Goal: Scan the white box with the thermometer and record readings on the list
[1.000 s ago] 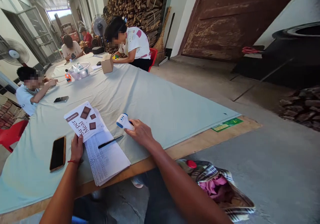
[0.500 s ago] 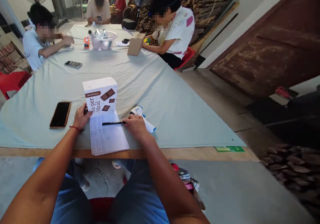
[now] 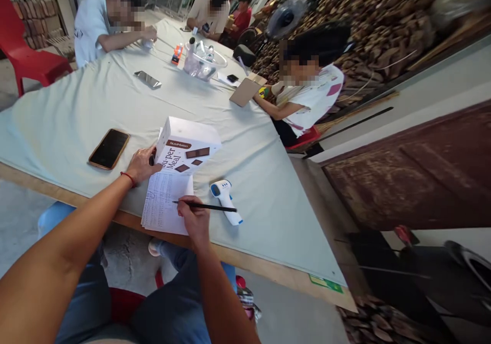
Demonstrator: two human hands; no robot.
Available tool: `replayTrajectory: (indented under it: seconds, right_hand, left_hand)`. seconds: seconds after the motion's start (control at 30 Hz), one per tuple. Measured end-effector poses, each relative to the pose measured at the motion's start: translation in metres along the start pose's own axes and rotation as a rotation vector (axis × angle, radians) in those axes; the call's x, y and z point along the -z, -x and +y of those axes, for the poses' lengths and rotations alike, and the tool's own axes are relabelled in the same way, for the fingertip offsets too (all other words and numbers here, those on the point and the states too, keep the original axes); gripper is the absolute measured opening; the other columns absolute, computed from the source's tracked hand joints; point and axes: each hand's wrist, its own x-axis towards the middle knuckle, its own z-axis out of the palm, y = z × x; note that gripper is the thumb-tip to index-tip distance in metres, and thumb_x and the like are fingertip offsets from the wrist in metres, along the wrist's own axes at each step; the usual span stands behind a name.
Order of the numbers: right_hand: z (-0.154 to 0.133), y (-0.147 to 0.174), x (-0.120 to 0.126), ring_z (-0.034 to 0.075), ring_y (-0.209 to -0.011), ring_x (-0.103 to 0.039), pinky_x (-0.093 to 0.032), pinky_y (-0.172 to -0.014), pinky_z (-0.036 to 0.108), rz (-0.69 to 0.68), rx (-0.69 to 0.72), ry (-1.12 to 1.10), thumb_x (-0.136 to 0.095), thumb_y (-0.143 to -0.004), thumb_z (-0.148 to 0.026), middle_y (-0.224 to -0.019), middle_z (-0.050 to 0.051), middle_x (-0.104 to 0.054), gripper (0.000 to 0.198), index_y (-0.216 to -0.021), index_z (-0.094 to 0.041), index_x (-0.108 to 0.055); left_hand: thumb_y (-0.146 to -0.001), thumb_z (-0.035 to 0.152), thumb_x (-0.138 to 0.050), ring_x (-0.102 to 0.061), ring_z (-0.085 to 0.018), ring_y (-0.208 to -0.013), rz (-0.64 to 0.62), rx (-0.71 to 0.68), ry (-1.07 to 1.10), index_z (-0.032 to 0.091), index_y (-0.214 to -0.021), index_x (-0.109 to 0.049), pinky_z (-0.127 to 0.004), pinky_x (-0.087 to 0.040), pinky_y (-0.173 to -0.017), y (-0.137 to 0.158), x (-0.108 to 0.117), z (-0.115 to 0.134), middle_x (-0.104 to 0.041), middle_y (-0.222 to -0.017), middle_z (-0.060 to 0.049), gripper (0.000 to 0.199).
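Observation:
In my right hand (image 3: 195,220) is a black pen (image 3: 215,207), its tip over a handwritten sheet of paper (image 3: 164,208). The sheet lies on top of others near the table's front edge. My left hand (image 3: 143,164) grips the lower left edge of a white box (image 3: 192,129) printed with brown bars, which stands at the far edge of the sheets. A small dark thing shows by the left fingers; I cannot tell what it is. Right of the paper lies a white and blue infrared thermometer (image 3: 226,201), touched by neither hand.
A phone (image 3: 109,148) lies left of my left hand and another phone (image 3: 148,79) farther off. Beyond stand a clear plastic basin (image 3: 205,63) with bottles and an orange box (image 3: 177,54). Other people sit around the cloth-covered table (image 3: 264,221), one behind a cardboard box (image 3: 244,92).
My right hand has turned the pen from lying sideways into a writing hold over the paper, away from the thermometer. The view has tilted and swung right. My left hand stays at the box.

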Motion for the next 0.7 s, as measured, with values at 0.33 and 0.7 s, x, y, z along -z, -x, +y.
replayTrajectory:
  seconds: [0.33, 0.7]
  right_hand:
    - [0.018, 0.007, -0.011, 0.018, -0.067, -0.063, -0.054, -0.069, 0.033, -0.008, -0.001, 0.092, -0.063, -0.066, -0.039, -0.067, 0.001, -0.068, 0.017, -0.069, -0.022, -0.062]
    - [0.017, 0.007, -0.011, 0.018, -0.067, -0.061, -0.054, -0.068, 0.032, -0.040, 0.013, 0.150, -0.060, -0.068, -0.040, -0.066, 0.000, -0.066, 0.017, -0.069, -0.024, -0.062]
  left_hand:
    - [-0.073, 0.032, -0.063, -0.057, -0.030, -0.115, -0.006, -0.008, 0.017, 0.020, -0.124, -0.060, -0.045, -0.043, -0.105, 0.000, -0.003, -0.001, -0.068, -0.117, -0.008, 0.052]
    - [-0.073, 0.033, -0.063, -0.057, -0.030, -0.115, -0.003, -0.011, 0.006, 0.018, -0.122, -0.060, -0.045, -0.042, -0.105, 0.000, -0.004, -0.002, -0.068, -0.116, -0.009, 0.051]
